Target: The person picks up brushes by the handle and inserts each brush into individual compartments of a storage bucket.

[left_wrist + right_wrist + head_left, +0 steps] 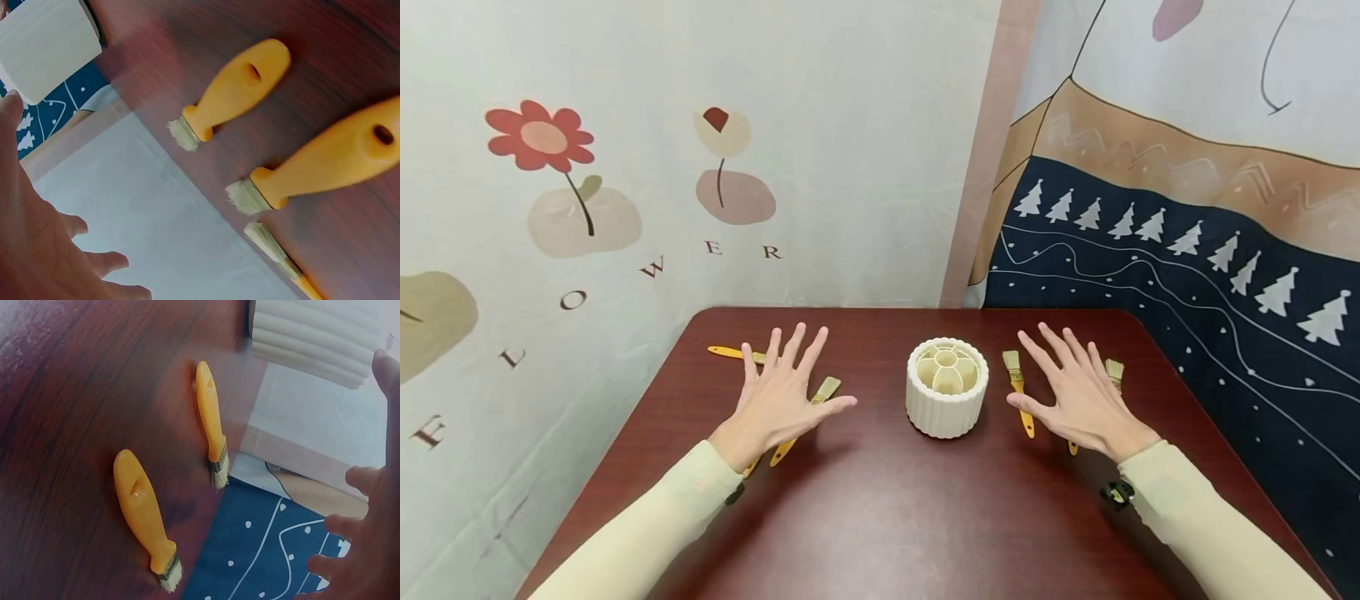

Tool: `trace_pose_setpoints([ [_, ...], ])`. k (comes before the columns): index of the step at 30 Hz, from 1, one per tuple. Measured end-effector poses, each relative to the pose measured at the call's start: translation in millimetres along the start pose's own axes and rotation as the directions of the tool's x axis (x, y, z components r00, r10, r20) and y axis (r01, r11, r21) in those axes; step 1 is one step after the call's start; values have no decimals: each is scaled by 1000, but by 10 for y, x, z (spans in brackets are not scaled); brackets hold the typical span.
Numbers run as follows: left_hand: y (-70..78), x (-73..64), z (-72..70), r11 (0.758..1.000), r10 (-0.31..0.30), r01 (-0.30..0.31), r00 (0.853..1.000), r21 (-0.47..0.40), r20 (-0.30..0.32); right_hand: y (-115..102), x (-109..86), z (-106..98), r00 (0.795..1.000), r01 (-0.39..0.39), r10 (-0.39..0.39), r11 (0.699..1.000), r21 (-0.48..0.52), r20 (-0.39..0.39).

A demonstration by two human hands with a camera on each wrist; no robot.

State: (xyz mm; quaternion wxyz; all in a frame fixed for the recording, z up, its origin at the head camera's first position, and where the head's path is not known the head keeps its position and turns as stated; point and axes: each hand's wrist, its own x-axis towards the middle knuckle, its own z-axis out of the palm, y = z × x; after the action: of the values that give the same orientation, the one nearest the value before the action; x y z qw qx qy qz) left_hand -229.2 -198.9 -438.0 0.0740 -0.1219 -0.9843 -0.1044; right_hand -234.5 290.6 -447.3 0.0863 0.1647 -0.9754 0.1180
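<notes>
A cream, ribbed round brush holder (946, 408) with petal-shaped compartments stands upright between the hands. My left hand (775, 404) hovers palm down with spread fingers, holding nothing. Around and below it lie three yellow-handled paintbrushes: one beyond the fingers (726, 352), one by the thumb (827, 389), and one mostly hidden under the wrist; the left wrist view shows two broad handles (240, 87) and a thinner brush (275, 250). To the holder's right, my right hand (1082, 400) is likewise spread and bare. Near it lie two more paintbrushes (1015, 375) (144, 512), one partly covered by that hand.
The dark red-brown table (925, 517) has rounded far corners. Behind it hangs a pale curtain (865, 167) with printed flowers and letters. On the right a dark blue cloth (1150, 275) with white trees hangs close along the table edge.
</notes>
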Motion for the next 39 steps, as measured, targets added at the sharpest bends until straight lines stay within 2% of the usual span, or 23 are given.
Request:
trace_pose_setpoints([
  [11,252,69,12,998,54,-55,998,-44,-25,9,78,28,1000,-23,23,999,40,13],
  [24,697,161,100,978,147,-154,987,-137,-63,0,207,128,994,-70,64,995,69,88],
  [27,810,189,152,972,174,-180,983,-150,-55,26,227,169,992,-86,79,994,73,97],
  [34,1054,227,276,952,191,-191,981,-239,-26,60,269,272,982,-134,121,988,82,142],
  [39,1206,284,312,945,184,-182,983,-272,-19,71,304,319,979,-159,147,984,80,141],
])
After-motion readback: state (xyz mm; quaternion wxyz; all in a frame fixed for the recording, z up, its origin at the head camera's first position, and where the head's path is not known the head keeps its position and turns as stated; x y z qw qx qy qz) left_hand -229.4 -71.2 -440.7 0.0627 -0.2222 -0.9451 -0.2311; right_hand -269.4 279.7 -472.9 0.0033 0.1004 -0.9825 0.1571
